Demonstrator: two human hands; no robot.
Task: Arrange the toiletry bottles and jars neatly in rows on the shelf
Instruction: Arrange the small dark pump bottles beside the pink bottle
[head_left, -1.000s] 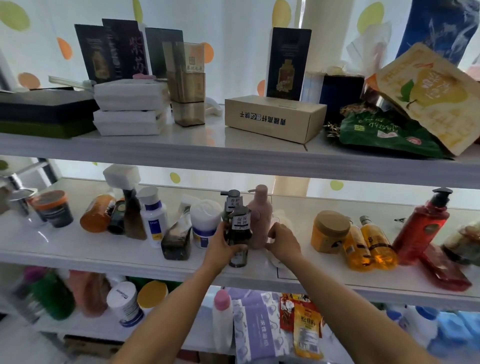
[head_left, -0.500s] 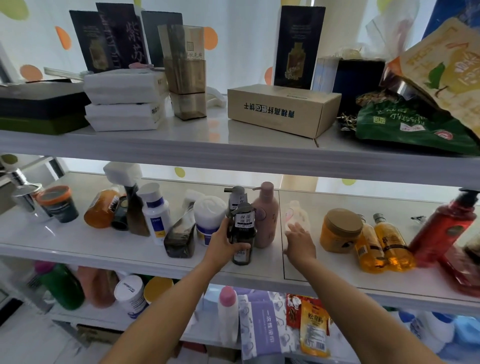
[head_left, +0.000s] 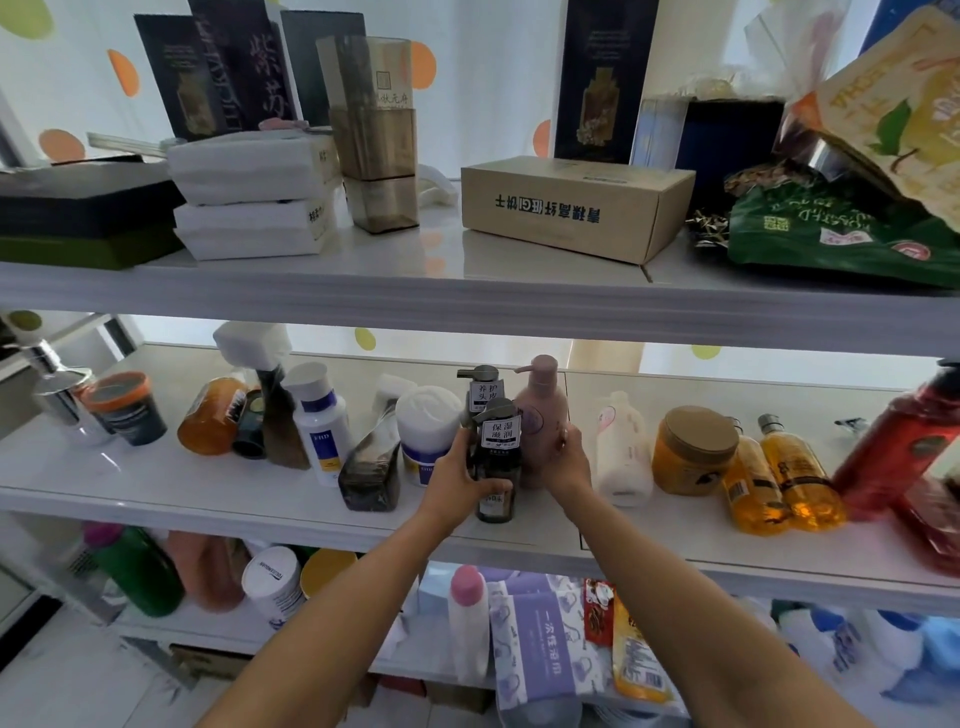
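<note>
Hands: your left hand (head_left: 457, 478) wraps the dark translucent pump bottle (head_left: 497, 460); your right hand (head_left: 569, 460) curls round the pink plastic pump bottle (head_left: 541, 410) | Place: frame centre, white middle shelf (head_left: 156, 483) | Advice: you should slide both upright, side by side, pumps facing the same way.

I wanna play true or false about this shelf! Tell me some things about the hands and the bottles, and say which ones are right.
1. The left hand grips the dark pump bottle. True.
2. The right hand holds the pink pump bottle. True.
3. The cardboard box sits down among the bottles. False: it is on the upper shelf, above them.
4. The orange jar has a blue lid. False: its lid is tan.
5. The white bottle stands upright, just right of the right hand. True.
</note>
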